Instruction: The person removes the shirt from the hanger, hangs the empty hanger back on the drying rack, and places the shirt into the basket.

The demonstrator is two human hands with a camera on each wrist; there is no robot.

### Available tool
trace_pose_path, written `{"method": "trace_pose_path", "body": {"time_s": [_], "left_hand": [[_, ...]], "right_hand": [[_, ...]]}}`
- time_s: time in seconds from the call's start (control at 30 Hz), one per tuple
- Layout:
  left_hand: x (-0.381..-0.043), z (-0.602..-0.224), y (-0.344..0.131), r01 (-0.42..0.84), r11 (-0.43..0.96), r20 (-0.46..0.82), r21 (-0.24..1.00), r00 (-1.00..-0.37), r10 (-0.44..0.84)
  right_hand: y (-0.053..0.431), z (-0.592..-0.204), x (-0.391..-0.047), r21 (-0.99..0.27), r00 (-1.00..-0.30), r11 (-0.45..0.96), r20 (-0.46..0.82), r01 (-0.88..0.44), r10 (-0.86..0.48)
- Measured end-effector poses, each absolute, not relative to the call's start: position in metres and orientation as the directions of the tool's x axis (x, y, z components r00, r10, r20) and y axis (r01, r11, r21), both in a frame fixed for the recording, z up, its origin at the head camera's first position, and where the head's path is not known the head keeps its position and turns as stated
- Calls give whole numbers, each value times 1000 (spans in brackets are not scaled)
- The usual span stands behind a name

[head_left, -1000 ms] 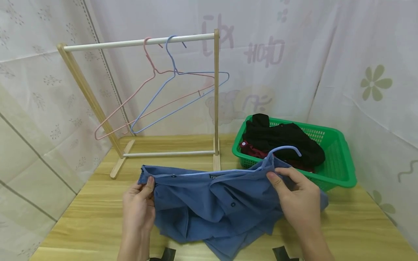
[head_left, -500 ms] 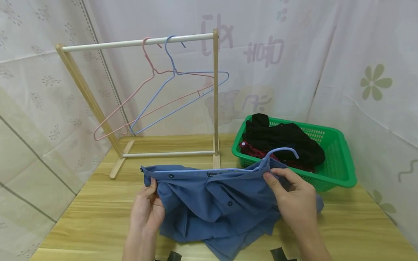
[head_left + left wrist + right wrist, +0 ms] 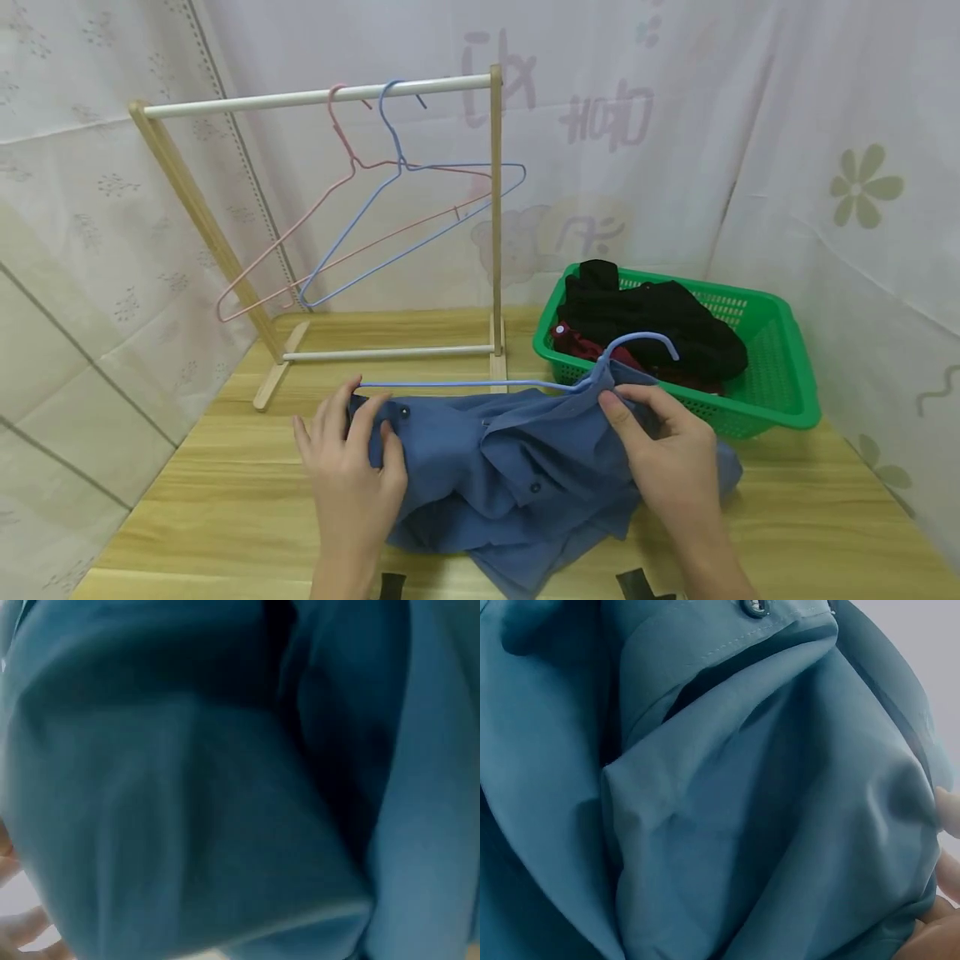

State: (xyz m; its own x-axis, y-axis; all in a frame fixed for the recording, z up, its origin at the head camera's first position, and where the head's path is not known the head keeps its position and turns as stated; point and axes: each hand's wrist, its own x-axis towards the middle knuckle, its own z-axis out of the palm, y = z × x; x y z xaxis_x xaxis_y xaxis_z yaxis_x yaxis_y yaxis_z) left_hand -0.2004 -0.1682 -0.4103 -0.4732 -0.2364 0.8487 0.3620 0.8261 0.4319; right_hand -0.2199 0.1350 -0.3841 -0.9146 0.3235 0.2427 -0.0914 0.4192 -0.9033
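Note:
A blue button shirt [image 3: 457,467] lies bunched on the table in the head view, its opening edge toward the rack. A light blue clothes hanger [image 3: 472,384] runs along this edge, its hook [image 3: 645,337] rising at the right. Beside the hanger's hook, my right hand [image 3: 667,442] pinches the shirt between thumb and fingers. My left hand [image 3: 356,467] is at the left corner, fingers spread, fingertips at the hanger's left end and thumb apart over the cloth. Blue cloth [image 3: 187,825] fills the left wrist view; a dark button [image 3: 755,607] shows on the shirt in the right one.
Behind, a wooden rack [image 3: 497,208] with a white rail carries a pink hanger [image 3: 296,229] and a blue hanger [image 3: 348,233]. At the right stands a green basket [image 3: 798,367] with black clothing [image 3: 652,321] and dark red cloth [image 3: 581,346]. Printed curtains surround the table [image 3: 195,500].
My left hand has let go of its thumb pinch at the shirt's corner and spread its fingers up to the hanger's end. The cloth there has dropped below the hanger; the right hand shifted slightly left.

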Motion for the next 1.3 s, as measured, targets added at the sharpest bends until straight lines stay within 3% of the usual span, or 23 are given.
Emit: {"method": "trace_pose_path", "body": {"time_s": [0.07,0.2,0.47,0.6,0.8,1.0,1.17,1.3], "left_hand": [[-201,-412,-165,348,872,882,345,-439,-174],[-204,-412,-166,356,884,907,303,-392,-153],[-206,-421,-150,492,859,919,141,-389,72],[-207,-424,-141,520,848,929,102,-356,106],[-211,-425,-149,488,856,939,173,-343,6],[-209,-427,-158,474,822,909,317,-398,-121],[-208,-429,-159,473,796,886,377,-436,-161],[-210,-429,-159,502,773,889,388,-426,-170]], "right_hand": [[136,-385,-220,-903,-916,419,242,-92,321],[137,-385,-221,-901,-915,420,252,-104,314],[127,-388,-219,-852,-928,476,332,-219,168],[124,-390,-218,-844,-927,484,342,-232,152],[128,-391,-219,-864,-929,450,329,-226,166],[128,-390,-219,-863,-941,466,299,-196,158],[127,-391,-220,-850,-959,504,252,-155,130],[126,-393,-219,-838,-940,502,316,-215,125]]}}
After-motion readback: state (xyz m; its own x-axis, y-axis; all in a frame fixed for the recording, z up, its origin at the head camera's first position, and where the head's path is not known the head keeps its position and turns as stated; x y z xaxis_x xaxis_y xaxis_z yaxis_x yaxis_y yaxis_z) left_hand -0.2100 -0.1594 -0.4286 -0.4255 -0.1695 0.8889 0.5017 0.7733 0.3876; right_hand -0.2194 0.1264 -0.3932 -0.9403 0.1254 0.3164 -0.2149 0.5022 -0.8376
